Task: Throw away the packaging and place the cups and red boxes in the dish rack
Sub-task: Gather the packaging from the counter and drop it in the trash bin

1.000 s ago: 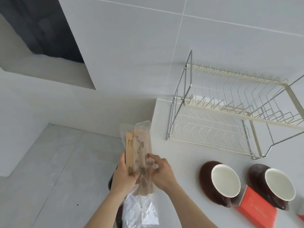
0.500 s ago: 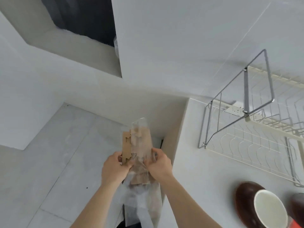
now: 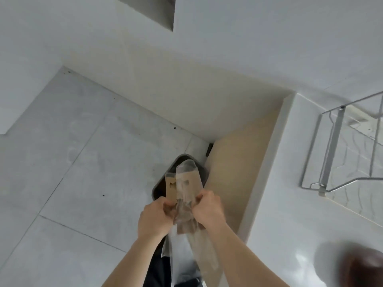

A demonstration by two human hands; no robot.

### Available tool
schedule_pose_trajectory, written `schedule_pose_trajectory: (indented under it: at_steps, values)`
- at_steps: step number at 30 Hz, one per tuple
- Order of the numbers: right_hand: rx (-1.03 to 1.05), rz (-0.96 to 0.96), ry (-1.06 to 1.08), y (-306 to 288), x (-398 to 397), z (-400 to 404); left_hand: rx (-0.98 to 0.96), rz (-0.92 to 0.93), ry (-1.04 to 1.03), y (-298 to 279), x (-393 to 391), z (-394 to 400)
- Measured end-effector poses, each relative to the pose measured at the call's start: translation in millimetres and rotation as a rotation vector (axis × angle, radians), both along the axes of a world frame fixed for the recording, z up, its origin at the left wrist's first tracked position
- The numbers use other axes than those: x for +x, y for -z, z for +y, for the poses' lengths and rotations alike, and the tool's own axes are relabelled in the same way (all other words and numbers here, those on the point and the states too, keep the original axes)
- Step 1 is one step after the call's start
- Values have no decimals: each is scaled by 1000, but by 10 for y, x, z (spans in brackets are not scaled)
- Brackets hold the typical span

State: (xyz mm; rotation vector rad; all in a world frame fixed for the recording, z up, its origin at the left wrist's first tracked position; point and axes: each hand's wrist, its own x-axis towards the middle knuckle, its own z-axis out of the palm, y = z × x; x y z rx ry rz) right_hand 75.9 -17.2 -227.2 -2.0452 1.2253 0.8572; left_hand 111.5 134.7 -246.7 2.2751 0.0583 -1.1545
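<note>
Between both hands' grip (image 3: 179,212), packaging (image 3: 184,184) juts up over bin (image 3: 163,180).

No text, label, brand, number or sign can be read anywhere in the view. The brown cardboard packaging (image 3: 173,186) carries only small dark cut-out marks, too blurred to tell as letters, and the clear plastic wrap (image 3: 187,206) around it bears no legible print.
</note>
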Motion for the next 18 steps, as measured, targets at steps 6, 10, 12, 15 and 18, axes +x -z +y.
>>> schedule_pose_trajectory:
  at_steps: [6,10,12,15,18]
  values:
    - [3,137,-103,504,115,15,45,62,96,447,64,-90]
    - [1,191,-137,778,158,-4,71,78,141,698,102,-142]
    - [2,193,-178,913,192,-31,58,116,167,867,126,-161]
    - [-8,180,-267,1064,259,-94,41,217,234,1101,171,-171]
    - [-88,134,-419,1049,291,-169,88,153,253,1201,218,-152]
